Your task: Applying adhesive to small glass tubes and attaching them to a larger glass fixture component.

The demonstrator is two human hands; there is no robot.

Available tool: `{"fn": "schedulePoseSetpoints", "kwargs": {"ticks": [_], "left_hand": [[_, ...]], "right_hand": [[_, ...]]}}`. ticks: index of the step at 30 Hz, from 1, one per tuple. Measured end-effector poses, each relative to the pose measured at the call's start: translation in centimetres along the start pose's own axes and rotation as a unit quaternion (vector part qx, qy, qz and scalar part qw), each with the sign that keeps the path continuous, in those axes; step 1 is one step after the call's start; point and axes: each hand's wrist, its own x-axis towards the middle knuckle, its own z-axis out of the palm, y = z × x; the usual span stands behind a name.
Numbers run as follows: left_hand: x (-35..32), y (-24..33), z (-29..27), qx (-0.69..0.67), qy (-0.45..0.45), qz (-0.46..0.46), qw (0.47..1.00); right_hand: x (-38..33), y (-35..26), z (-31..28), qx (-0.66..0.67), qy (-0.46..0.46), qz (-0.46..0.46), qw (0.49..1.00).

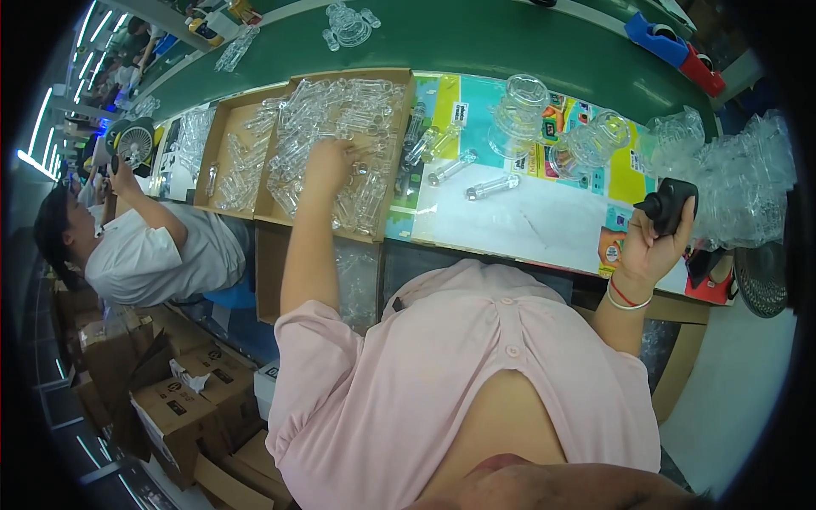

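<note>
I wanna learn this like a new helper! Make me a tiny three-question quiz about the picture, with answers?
1. Where is the left hand?
A) at a fan
B) at the cardboard tray of clear pieces
C) at a tape dispenser

2. True or false: the right hand is empty.

3. Fill in: the wearer's shirt is ____.

Key: 1. B; 2. False, it holds a black object with a pointed tip; 3. pink.

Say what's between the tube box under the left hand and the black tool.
Head view: loose clear tubes nearer the tube box, then clear vessels toward the black tool, all on the worktop.
</note>
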Motion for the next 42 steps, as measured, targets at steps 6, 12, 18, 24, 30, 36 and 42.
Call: {"fn": "schedulePoseSetpoints", "kwargs": {"ticks": [6, 12, 18, 24, 30, 36, 42], "left_hand": [[-0.3, -0.1, -1.3, -0.138, 0.132, 0.146, 0.971], [-5.4, 8.1, -7.4, -0.257, 0.060, 0.127, 0.956], [-6.5, 12.1, -2.1, -0.204, -0.073, 0.251, 0.944], [-8.9, 12.1, 4.6, -0.189, 0.089, 0.260, 0.943], [-12.0, 10.1, 6.0, -0.082, 0.112, 0.157, 0.978], [-13.0, 12.8, -0.9, -0.271, 0.166, 0.139, 0.938], [-12.0, 18.1, -6.4, -0.495, 0.179, 0.249, 0.813]], "right_hand": [[-0.5, 0.3, 1.6, -0.007, 0.021, -0.020, 1.000], [-0.2, -0.4, 1.1, 0.003, 0.041, -0.026, 0.999], [-0.6, -0.1, 0.9, -0.025, 0.038, -0.019, 0.999], [-1.0, -0.2, 0.6, -0.043, 0.062, -0.018, 0.997], [-0.8, 0.2, 0.9, -0.040, 0.050, -0.002, 0.998], [-1.1, 1.6, 2.2, -0.058, 0.079, 0.005, 0.995], [-2.4, 2.1, 4.7, -0.129, 0.025, -0.027, 0.991]]}}
